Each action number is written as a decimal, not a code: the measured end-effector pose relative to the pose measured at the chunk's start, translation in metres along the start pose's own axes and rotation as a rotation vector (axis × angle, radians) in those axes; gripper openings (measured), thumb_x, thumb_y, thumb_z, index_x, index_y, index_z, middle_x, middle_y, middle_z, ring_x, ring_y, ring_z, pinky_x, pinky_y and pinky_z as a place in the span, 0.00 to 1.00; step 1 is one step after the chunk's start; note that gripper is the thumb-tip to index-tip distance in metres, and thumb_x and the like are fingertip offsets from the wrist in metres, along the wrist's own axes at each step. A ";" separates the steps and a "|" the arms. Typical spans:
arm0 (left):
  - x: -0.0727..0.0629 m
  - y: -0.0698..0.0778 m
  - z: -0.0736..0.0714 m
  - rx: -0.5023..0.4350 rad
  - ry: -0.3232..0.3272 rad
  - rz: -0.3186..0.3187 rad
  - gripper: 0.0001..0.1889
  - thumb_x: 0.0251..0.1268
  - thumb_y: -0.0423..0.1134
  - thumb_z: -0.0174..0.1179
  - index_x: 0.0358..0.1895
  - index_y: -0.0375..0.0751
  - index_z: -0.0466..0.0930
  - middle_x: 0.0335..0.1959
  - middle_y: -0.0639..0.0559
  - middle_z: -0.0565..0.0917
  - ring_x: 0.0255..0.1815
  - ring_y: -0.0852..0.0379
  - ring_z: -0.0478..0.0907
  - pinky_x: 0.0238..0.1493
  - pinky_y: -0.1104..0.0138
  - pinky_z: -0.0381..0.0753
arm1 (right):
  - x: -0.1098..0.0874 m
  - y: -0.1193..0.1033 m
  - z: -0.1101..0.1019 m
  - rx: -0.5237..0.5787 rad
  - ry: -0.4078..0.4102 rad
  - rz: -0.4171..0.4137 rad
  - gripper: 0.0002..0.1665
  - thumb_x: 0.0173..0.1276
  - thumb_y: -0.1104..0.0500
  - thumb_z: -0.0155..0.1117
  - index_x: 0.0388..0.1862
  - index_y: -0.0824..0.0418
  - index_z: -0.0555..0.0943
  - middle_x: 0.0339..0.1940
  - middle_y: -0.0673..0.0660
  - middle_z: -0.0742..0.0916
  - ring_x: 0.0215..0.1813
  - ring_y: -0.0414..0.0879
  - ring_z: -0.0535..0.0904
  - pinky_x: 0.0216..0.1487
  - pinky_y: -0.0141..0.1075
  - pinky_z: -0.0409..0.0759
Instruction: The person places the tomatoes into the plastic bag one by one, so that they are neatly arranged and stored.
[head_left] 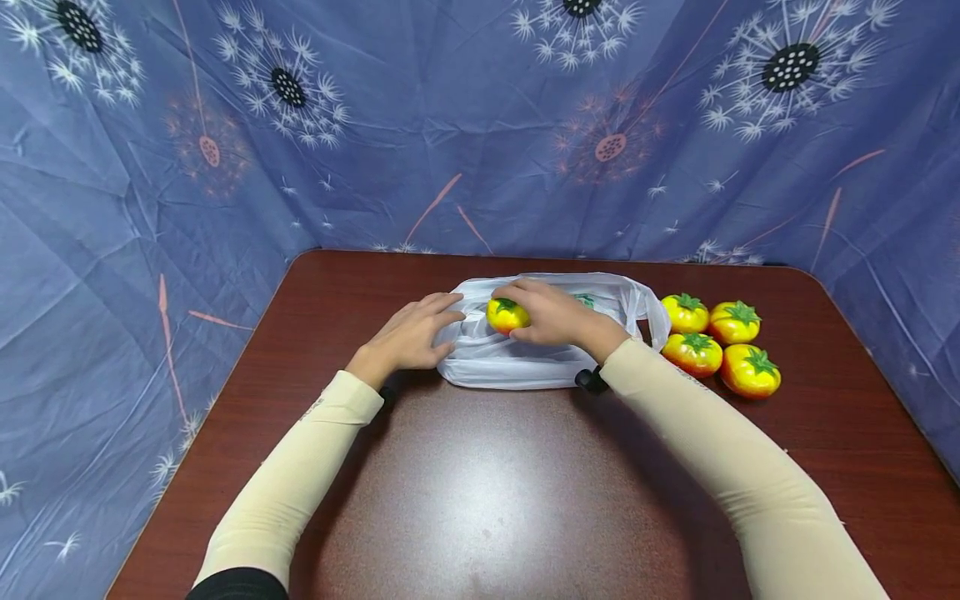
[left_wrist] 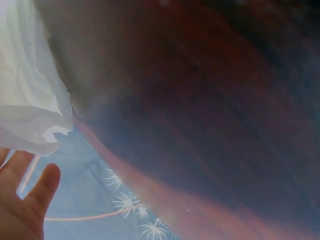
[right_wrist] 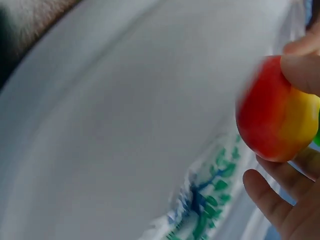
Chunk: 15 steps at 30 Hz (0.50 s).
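In the head view my right hand [head_left: 551,312] holds a glossy yellow-and-red tomato [head_left: 506,316] with a green leafy top over a white plastic bag [head_left: 517,372]. Thumb and fingers grip the tomato [right_wrist: 275,112] from opposite sides in the right wrist view. The bag lies flat on the table, with a green and blue print on it. At the bag's left end is my left hand [head_left: 411,335], its fingers spread and relaxed. The left wrist view shows these fingers [left_wrist: 45,187] close to the bag's edge [left_wrist: 35,127]; contact is hard to tell.
Several more tomatoes [head_left: 692,355] stand grouped on the table to the right of the bag, close to its handle. The brown table [head_left: 465,500] reaches back to a blue curtain [head_left: 450,167] with a dandelion pattern.
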<state>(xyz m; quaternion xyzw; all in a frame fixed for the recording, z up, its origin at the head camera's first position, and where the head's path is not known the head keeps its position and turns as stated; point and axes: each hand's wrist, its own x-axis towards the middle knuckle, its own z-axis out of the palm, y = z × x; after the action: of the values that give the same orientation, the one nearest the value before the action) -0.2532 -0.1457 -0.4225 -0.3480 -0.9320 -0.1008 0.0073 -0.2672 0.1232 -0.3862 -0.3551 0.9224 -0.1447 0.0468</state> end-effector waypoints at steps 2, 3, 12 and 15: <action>0.000 0.000 0.000 0.001 -0.007 -0.002 0.27 0.61 0.47 0.58 0.65 0.46 0.76 0.78 0.48 0.64 0.77 0.46 0.60 0.70 0.46 0.68 | 0.003 -0.001 0.006 -0.003 -0.002 0.003 0.38 0.60 0.55 0.71 0.70 0.54 0.71 0.67 0.60 0.77 0.64 0.58 0.75 0.65 0.54 0.75; 0.000 0.000 -0.001 0.000 -0.011 -0.002 0.27 0.61 0.47 0.58 0.65 0.46 0.76 0.78 0.48 0.64 0.78 0.46 0.60 0.70 0.46 0.68 | 0.004 -0.001 0.009 -0.005 -0.002 0.004 0.39 0.60 0.55 0.71 0.70 0.54 0.70 0.68 0.60 0.77 0.65 0.58 0.75 0.66 0.54 0.74; 0.001 -0.001 -0.001 -0.009 -0.023 0.001 0.28 0.61 0.47 0.59 0.66 0.46 0.76 0.77 0.48 0.64 0.78 0.46 0.60 0.73 0.47 0.65 | 0.018 -0.005 0.021 0.000 0.010 0.036 0.40 0.62 0.55 0.71 0.73 0.51 0.67 0.71 0.58 0.73 0.69 0.57 0.71 0.69 0.54 0.71; 0.002 -0.002 -0.001 -0.009 -0.028 0.004 0.28 0.61 0.47 0.59 0.66 0.46 0.75 0.78 0.48 0.63 0.78 0.46 0.59 0.73 0.47 0.65 | 0.021 -0.006 0.023 0.021 -0.009 0.047 0.40 0.63 0.55 0.70 0.73 0.50 0.67 0.72 0.59 0.72 0.71 0.58 0.69 0.72 0.55 0.68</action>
<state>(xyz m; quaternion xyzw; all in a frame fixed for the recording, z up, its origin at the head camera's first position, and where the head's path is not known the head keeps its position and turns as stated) -0.2556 -0.1459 -0.4218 -0.3513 -0.9309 -0.0999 -0.0069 -0.2742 0.0994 -0.4060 -0.3332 0.9287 -0.1517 0.0580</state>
